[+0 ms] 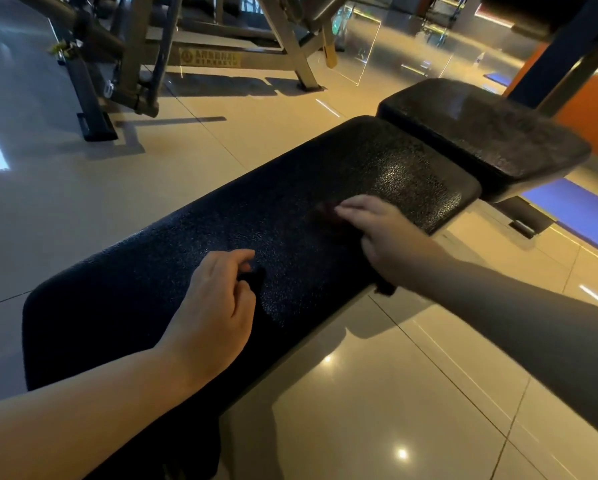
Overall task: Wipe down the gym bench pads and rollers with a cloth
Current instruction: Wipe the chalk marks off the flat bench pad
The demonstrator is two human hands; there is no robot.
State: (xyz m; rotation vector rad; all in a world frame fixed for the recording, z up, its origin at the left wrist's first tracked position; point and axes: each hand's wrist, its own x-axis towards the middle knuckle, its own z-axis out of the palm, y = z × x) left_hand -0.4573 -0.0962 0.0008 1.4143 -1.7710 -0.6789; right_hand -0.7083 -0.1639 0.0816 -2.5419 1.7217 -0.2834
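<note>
A glossy tiled floor carries everything. At its far left side stands a grey machine frame with a yellow label. A blue mat lies at the right edge, near an orange panel.

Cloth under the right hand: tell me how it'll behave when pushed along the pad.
Probably floppy: the cloth lies flat beneath the right hand. It likely drags rather than slips, since the long pad is pebbled. Blurred, so thickness is unclear.
</note>
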